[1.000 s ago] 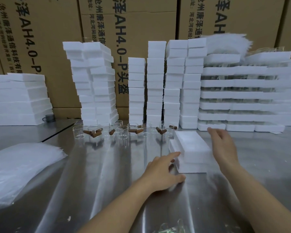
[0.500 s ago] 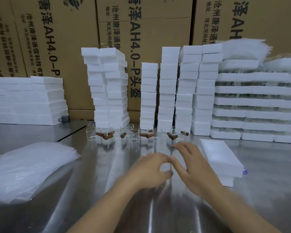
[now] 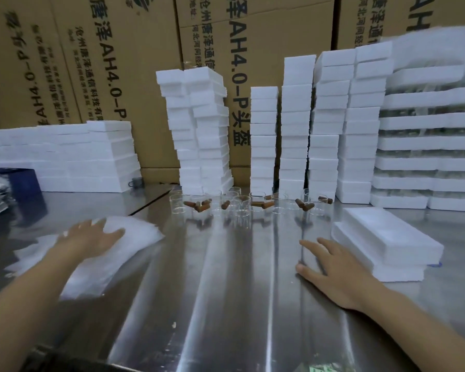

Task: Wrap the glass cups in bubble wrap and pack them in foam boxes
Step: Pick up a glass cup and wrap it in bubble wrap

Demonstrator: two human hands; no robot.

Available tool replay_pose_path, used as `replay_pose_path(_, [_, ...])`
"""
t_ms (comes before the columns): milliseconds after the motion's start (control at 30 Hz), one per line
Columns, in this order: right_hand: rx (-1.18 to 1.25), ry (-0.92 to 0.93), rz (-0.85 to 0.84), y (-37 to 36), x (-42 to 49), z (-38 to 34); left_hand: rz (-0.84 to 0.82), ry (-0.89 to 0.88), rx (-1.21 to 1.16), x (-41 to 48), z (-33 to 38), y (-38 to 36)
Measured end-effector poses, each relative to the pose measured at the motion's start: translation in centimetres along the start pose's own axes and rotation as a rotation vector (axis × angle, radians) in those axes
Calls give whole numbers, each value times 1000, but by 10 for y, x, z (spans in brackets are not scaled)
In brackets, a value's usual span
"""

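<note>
Two hands, fingers spread, gripping nothing: left hand [image 3: 89, 241] presses one bubble wrap pile [image 3: 138, 236], right hand [image 3: 338, 272] lies on the table [image 3: 226, 291] beside two stacked foam boxes [image 3: 392, 240].

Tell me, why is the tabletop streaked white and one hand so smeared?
Head view: the steel table mirrors overhead light as streaky glare; the left hand and the bubble wrap under it are motion-blurred, the right hand sharper; the cartons behind splay outward, probably wide-angle distortion.
</note>
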State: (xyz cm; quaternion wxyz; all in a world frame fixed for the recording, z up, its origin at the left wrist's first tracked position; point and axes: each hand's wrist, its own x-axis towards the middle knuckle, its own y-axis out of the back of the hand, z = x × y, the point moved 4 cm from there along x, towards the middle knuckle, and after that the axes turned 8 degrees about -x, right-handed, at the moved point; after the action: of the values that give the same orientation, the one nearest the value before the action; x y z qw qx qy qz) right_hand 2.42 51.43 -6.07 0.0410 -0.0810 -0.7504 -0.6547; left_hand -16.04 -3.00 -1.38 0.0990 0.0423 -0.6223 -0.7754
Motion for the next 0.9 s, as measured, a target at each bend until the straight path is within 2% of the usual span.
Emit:
replay_pose_path(67, [-18, -52, -20, -2, 1, 5, -94, -9, 23, 4, -13, -24])
replay_pose_path(200, [-60, -160, -11, -4, 4, 13, -12, 21, -88, 1, -17, -20])
replay_pose_path(333, [-66, -248, 1, -5, 6, 18, 68, -6, -250, -2, -1, 15])
replay_pose_path(467, [-49, -337, -11, -2, 4, 26, 182, -188, -358, -32, 58, 62])
replay_pose_path(533, [-36, -370, -16, 1, 4, 32, 180, -319, -369, -57, 104, 74])
replay_pose_path(667, [-19, -379, -16, 5, 2, 47, 12, -645, -474, -113, 209, 60])
replay_pose_path(767, [-4, -390, 2, 11, 0, 58, -149, -845, -439, -145, 280, 19])
replay_pose_path(833, [26, -407, 12, 14, -1, 64, -310, -913, -401, -161, 315, -17])
replay_pose_path(900, [40, -416, 19, 17, -1, 67, -426, -899, -388, -172, 336, -52])
